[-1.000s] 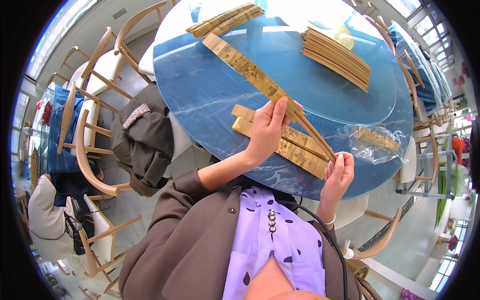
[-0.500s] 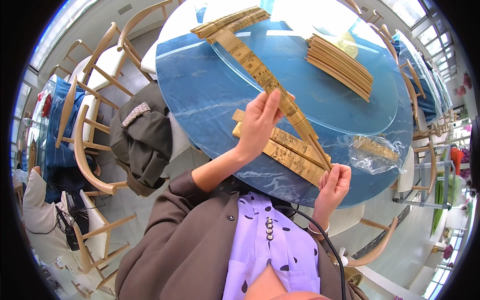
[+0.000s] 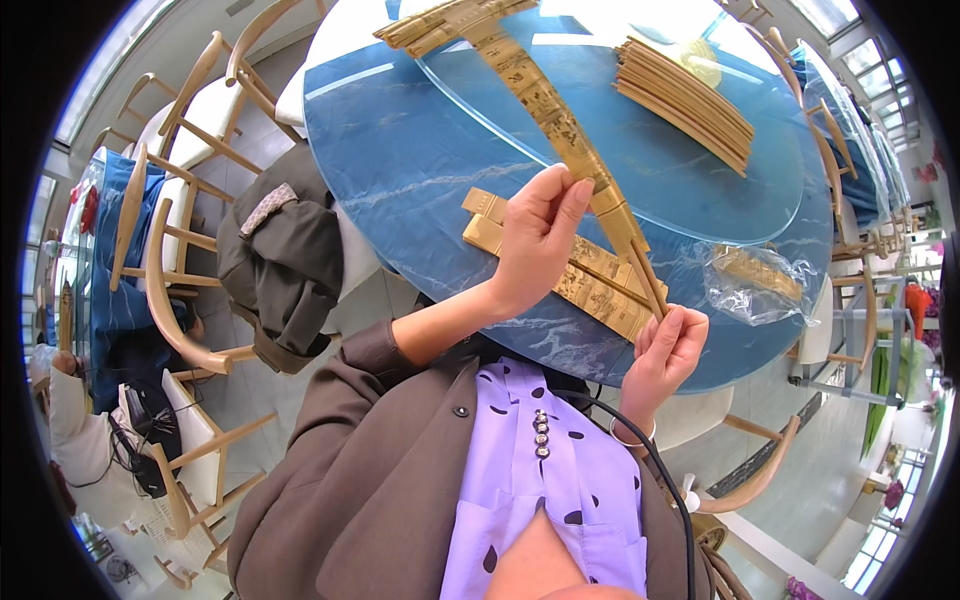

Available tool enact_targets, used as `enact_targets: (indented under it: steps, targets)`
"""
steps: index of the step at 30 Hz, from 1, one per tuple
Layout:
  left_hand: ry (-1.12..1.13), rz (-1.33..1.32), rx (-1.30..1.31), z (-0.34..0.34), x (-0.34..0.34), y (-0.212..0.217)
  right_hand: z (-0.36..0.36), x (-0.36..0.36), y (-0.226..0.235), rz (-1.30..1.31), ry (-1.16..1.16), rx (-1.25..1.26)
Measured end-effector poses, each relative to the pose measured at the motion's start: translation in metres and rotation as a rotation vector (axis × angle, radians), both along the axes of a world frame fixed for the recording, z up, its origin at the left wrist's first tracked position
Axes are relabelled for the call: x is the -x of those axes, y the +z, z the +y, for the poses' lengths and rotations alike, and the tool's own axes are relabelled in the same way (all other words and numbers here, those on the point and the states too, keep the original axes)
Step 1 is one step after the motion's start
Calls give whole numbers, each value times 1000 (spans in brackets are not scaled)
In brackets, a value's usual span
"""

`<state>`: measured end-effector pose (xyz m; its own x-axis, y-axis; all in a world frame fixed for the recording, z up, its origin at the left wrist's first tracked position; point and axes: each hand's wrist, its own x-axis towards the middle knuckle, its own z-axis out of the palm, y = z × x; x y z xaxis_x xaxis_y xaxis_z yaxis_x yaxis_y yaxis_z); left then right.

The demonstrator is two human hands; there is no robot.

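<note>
Left hand (image 3: 535, 240) pinches the middle of a long flat bamboo strip (image 3: 560, 125); right hand (image 3: 668, 345) grips its near end over the round blue marbled table (image 3: 400, 160). A clear bag (image 3: 760, 280) holds more strips.

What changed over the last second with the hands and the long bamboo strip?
The left hand slid slightly farther up the long bamboo strip, pinching it higher; the right hand kept its grip on the near end. The flat slats underneath, the stacked slats and the plastic bag on the blue table stayed put.
</note>
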<state>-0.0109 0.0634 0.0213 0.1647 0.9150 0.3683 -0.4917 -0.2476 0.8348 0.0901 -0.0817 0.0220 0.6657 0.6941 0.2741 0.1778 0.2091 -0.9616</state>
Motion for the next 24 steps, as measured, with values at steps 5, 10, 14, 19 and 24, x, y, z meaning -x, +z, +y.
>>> enact_targets:
  steps: [5, 10, 14, 19, 24]
  targets:
    - [-57, 4, 7, -11, 1, 3, 0, 5, 2, 4, -30, 1]
    - [-103, 14, 43, -19, 1, -1, 4, 5, 7, 70, 44, -3]
    - [-34, 18, 56, -10, 7, -3, 0, -4, 8, 151, 149, -8]
    - [-11, -52, 86, -6, 7, -3, -8, -6, 1, 139, 270, -124]
    - [-50, -39, 88, -21, 5, -2, -6, -6, -3, 193, 229, -146]
